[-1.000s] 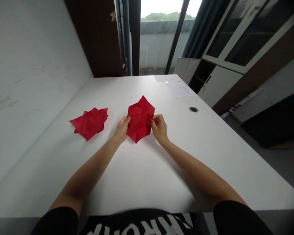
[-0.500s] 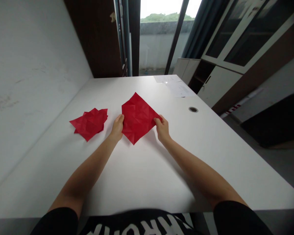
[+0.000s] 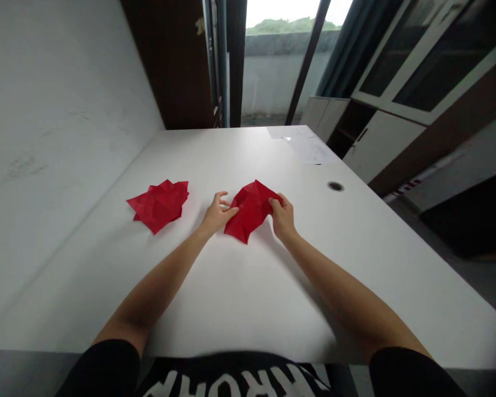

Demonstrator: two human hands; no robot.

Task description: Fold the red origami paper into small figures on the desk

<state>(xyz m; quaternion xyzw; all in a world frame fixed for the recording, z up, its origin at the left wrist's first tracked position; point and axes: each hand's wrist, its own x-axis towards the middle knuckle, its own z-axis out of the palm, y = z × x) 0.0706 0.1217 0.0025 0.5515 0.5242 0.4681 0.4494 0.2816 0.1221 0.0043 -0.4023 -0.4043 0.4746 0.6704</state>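
A creased sheet of red paper (image 3: 252, 208) is held over the middle of the white table, bent along its folds. My right hand (image 3: 282, 216) pinches its right corner between thumb and fingers. At the paper's left edge is my left hand (image 3: 217, 214), fingers spread apart, its thumb tip touching the paper. Further left, several crumpled red sheets (image 3: 159, 204) appear to lie in a loose pile on the table, their corners sticking out in different directions.
The white table (image 3: 231, 309) runs along a wall on the left. White printed papers (image 3: 310, 150) lie at its far right corner. A round cable hole (image 3: 335, 186) sits near the right edge. Beyond the table stand white cabinets (image 3: 380, 144) and a glass door.
The paper has gone from spread flat between both hands to bent and narrower. My left hand has loosened its pinch and opened its fingers. My right hand keeps hold of its corner.
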